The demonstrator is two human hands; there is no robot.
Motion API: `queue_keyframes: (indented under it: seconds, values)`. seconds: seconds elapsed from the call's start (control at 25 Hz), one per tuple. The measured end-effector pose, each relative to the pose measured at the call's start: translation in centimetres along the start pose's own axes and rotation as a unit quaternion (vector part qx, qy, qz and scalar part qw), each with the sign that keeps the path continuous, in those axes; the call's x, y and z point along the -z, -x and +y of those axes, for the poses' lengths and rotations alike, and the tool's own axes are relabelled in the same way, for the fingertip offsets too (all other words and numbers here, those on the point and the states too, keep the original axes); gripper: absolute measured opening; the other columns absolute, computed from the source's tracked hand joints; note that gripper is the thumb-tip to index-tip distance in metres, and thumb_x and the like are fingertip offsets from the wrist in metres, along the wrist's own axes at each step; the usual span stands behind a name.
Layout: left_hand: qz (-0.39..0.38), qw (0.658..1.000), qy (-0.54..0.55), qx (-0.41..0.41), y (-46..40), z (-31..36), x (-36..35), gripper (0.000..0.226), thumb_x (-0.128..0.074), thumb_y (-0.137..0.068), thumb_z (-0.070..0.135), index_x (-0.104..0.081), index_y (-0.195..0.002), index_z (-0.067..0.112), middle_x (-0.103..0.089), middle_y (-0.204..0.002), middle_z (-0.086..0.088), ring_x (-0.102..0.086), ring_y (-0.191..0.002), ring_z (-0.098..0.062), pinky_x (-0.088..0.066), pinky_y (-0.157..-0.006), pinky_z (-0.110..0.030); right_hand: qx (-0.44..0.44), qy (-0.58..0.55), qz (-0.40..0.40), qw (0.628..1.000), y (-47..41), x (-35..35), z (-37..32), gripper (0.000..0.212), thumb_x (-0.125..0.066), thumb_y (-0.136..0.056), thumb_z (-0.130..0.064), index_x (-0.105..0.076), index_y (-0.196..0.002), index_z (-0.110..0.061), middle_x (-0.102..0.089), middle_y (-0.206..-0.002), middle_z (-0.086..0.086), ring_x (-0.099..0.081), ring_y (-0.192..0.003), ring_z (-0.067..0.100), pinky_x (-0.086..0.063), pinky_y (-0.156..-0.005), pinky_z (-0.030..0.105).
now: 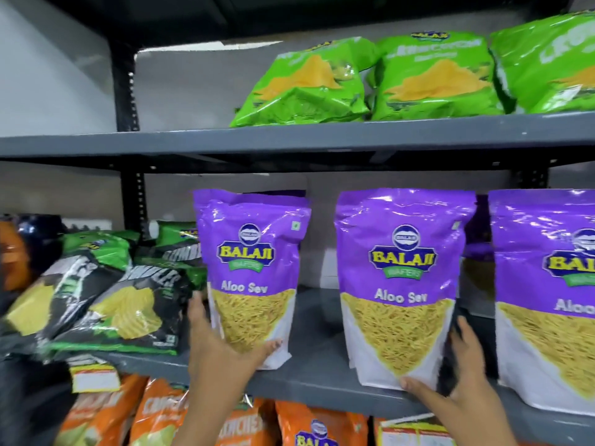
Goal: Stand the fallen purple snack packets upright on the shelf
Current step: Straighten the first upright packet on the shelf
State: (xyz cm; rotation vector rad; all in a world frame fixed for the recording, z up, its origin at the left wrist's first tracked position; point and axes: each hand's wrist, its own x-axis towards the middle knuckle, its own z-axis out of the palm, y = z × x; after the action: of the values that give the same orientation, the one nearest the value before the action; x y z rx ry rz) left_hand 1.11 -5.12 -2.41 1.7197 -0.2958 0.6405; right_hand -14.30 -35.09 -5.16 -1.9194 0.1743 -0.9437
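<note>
Three purple Aloo Sev packets stand upright on the grey middle shelf (318, 329). My left hand (219, 346) grips the lower left corner of the left purple packet (254, 252), fingers behind it and thumb across its front. My right hand (457, 375) holds the bottom right corner of the middle purple packet (402, 252), thumb under its front edge and fingers at its right side. The right purple packet (547, 272) is cut off by the frame edge. More purple packets (479, 249) show behind, between the middle and right ones.
Black and green chip bags (106, 291) lie slumped at the left of the same shelf, close to my left hand. Green snack bags (370, 78) sit on the shelf above. Orange bags (154, 413) fill the shelf below. A black upright post (135, 204) stands at the back left.
</note>
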Motion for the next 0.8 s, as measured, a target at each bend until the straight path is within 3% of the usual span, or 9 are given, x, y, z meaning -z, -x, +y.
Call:
queue_keyframes:
  seconds: [0.08,0.12,0.24,0.32,0.44,0.52,0.6,0.68,0.8]
  values:
    - [-0.038,0.999,-0.017,-0.003,0.4,-0.6,-0.1,0.135,-0.093,-0.038,0.049,-0.014,-0.147,0.045,-0.049,-0.144,0.014,-0.055,-0.129,-0.021,-0.049,-0.097,-0.043,-0.012,0.011,-0.010,1.000,0.2,-0.3,-0.4,0.155,-0.079,-0.023,-0.078,-0.019,-0.156,-0.026,-0.015,-0.133,-0.064,-0.035,-0.126,-0.026,-0.029,-0.091,-0.009]
    - [-0.034,0.999,-0.021,-0.008,0.6,-0.6,-0.3,0.129,-0.091,-0.040,0.051,-0.019,-0.146,0.043,-0.053,-0.140,0.011,-0.058,-0.125,-0.022,-0.051,-0.094,-0.045,-0.022,0.019,-0.010,1.000,0.4,-0.5,-1.0,0.155,-0.080,-0.023,-0.076,-0.018,-0.156,-0.025,-0.017,-0.131,-0.065,-0.037,-0.125,-0.025,-0.029,-0.088,-0.010]
    - [-0.008,0.999,-0.036,0.001,1.1,0.2,-0.9,0.123,-0.084,-0.042,0.056,-0.022,-0.146,0.035,-0.049,-0.142,0.004,-0.054,-0.126,-0.025,-0.051,-0.093,-0.046,-0.037,0.046,0.028,0.998,0.6,-0.6,-1.7,0.138,-0.086,-0.032,-0.061,-0.006,-0.144,-0.059,-0.039,-0.151,-0.029,-0.043,-0.139,0.010,-0.038,-0.104,0.018]
    - [-0.005,0.999,-0.040,0.008,1.7,0.6,-1.1,0.123,-0.081,-0.043,0.059,-0.019,-0.146,0.034,-0.046,-0.146,0.002,-0.052,-0.129,-0.027,-0.051,-0.094,-0.048,-0.047,0.055,0.041,0.997,1.0,-0.6,-2.5,0.133,-0.085,-0.031,-0.057,0.000,-0.133,-0.069,-0.042,-0.155,-0.004,-0.043,-0.140,0.018,-0.037,-0.107,0.035]
    - [-0.003,1.000,-0.031,-0.004,2.0,0.4,-1.3,0.124,-0.081,-0.045,0.061,-0.017,-0.147,0.033,-0.042,-0.149,-0.001,-0.047,-0.133,-0.029,-0.048,-0.099,-0.051,-0.075,0.064,0.024,0.995,1.0,-0.4,-2.1,0.141,-0.081,-0.023,-0.074,0.001,-0.137,-0.068,-0.045,-0.153,-0.003,-0.045,-0.139,0.021,-0.038,-0.108,0.042]
    - [-0.004,0.999,-0.034,-0.013,1.8,-0.2,-1.3,0.125,-0.081,-0.047,0.061,-0.016,-0.148,0.031,-0.039,-0.151,-0.002,-0.044,-0.135,-0.030,-0.047,-0.100,-0.053,-0.070,0.057,0.027,0.996,0.8,-0.2,-1.7,0.136,-0.081,-0.029,-0.072,-0.006,-0.142,-0.064,-0.044,-0.148,-0.022,-0.045,-0.138,0.018,-0.036,-0.110,0.039]
    - [-0.004,0.999,-0.035,-0.018,1.8,-0.2,-1.3,0.127,-0.082,-0.047,0.061,-0.013,-0.149,0.032,-0.038,-0.152,-0.003,-0.043,-0.136,-0.030,-0.047,-0.100,-0.052,-0.025,0.048,0.091,0.994,1.6,-0.6,-3.4,0.096,-0.080,-0.051,-0.064,-0.030,-0.133,-0.063,-0.040,-0.132,-0.049,-0.047,-0.133,0.002,-0.033,-0.110,0.020]
    - [-0.012,0.999,-0.044,-0.006,2.1,0.1,-1.2,0.132,-0.081,-0.046,0.063,-0.005,-0.150,0.035,-0.036,-0.154,-0.004,-0.043,-0.137,-0.031,-0.048,-0.100,-0.051,0.092,0.052,0.195,0.975,2.9,-2.1,-7.7,0.041,-0.067,-0.078,-0.058,-0.055,-0.117,-0.050,-0.060,-0.121,-0.033,-0.057,-0.114,-0.002,-0.037,-0.097,0.006]
    - [-0.014,0.994,-0.109,-0.012,2.2,0.4,-1.5,0.134,-0.077,-0.045,0.068,-0.004,-0.151,0.030,-0.031,-0.156,-0.011,-0.044,-0.136,-0.036,-0.047,-0.101,-0.050,0.333,0.152,0.154,0.918,1.1,-4.9,-16.6,0.020,-0.060,-0.090,-0.030,-0.073,-0.099,-0.017,-0.074,-0.094,-0.004,-0.065,-0.088,0.013,-0.049,-0.083,0.025]
